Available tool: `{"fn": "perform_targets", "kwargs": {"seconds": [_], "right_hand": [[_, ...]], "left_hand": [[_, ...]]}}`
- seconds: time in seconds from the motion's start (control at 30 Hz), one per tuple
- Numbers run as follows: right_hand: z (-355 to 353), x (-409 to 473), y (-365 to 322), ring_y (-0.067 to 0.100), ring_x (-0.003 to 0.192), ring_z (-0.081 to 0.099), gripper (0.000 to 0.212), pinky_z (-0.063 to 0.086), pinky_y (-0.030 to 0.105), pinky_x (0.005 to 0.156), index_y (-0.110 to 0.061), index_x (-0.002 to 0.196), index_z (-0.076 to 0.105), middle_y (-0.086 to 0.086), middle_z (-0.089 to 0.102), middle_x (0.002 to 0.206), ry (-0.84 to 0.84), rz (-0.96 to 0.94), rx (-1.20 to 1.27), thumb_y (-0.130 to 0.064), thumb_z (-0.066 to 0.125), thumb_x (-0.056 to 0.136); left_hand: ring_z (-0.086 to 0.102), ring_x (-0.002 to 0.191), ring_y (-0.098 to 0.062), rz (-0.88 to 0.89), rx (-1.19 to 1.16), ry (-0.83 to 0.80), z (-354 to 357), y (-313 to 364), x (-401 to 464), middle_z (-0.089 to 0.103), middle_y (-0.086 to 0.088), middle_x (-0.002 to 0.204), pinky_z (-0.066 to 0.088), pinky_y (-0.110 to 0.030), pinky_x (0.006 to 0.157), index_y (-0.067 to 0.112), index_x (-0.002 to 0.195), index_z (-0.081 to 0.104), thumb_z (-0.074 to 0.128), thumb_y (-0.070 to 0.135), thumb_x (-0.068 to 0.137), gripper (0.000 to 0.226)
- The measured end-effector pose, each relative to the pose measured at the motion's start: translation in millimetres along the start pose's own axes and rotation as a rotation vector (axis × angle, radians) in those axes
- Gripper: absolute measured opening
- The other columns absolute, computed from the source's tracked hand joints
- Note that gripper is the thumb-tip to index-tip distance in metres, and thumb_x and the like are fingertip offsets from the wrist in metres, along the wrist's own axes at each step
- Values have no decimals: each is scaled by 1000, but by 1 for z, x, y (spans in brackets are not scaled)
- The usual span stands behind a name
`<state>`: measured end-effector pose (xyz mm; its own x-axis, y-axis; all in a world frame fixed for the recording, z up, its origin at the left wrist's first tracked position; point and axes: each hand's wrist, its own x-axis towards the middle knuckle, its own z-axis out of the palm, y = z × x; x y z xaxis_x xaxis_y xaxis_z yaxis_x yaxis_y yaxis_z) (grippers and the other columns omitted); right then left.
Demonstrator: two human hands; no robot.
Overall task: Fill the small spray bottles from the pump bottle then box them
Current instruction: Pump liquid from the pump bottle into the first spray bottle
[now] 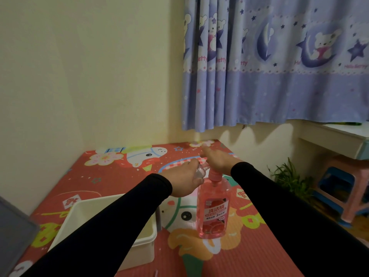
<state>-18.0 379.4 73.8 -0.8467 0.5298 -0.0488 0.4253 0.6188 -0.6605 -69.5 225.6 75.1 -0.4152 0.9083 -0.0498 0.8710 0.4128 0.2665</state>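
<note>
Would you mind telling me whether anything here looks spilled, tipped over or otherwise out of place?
Nothing stands out. The pump bottle stands upright on the mat with no visible spill. The right hand rests on its pump, the left hand holds a small clear bottle at the nozzle, and the white box sits level alongside.

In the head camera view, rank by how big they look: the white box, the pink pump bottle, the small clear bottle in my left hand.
1. white box, though your sleeve hides part and it sits nearer the camera.
2. pink pump bottle.
3. small clear bottle, mostly hidden by your left hand.
</note>
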Motion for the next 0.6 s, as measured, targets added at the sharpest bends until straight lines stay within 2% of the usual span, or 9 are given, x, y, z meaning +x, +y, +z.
{"fn": "perform_targets", "kwargs": {"seconds": [0.1,0.17,0.23,0.33,0.47,0.6], "right_hand": [[-4,-2,-5,36,130,45,57,32,44,111,-1,138,43,23,47,142,4,-16,42,-39,16,105],[-9,-1,-9,38,130,45,58,37,45,108,3,137,42,26,46,141,3,-2,131,-40,22,104],[-9,2,-9,34,131,45,60,40,38,99,5,138,40,24,43,143,-4,3,182,-41,24,103],[-3,1,-4,37,129,46,56,37,43,107,-2,138,45,22,49,141,29,-18,65,-39,19,105],[1,0,1,32,129,46,66,31,45,111,-5,137,48,19,48,143,1,-13,18,-48,11,103],[-4,1,-5,33,131,45,57,30,46,112,-4,140,42,19,46,144,-14,-27,47,-40,16,104]], "left_hand": [[52,95,-22,6,14,13,-5,1,1,51,-7,129,40,-34,77,15,136,33,42,38,101,44],[51,95,-21,14,-9,36,-9,1,2,53,-7,127,37,-32,75,15,135,34,43,38,100,43],[51,95,-21,15,-8,43,-10,0,3,54,-7,126,36,-32,75,15,135,33,43,38,100,43],[54,100,-24,12,12,26,-5,-2,2,52,-8,130,40,-34,78,14,136,33,43,38,100,44],[56,101,-23,11,7,3,1,-2,1,51,-6,133,42,-34,79,15,138,30,41,39,101,45],[54,104,-24,9,16,12,-5,-1,0,50,-7,135,39,-33,80,15,139,31,42,39,101,46]]}}
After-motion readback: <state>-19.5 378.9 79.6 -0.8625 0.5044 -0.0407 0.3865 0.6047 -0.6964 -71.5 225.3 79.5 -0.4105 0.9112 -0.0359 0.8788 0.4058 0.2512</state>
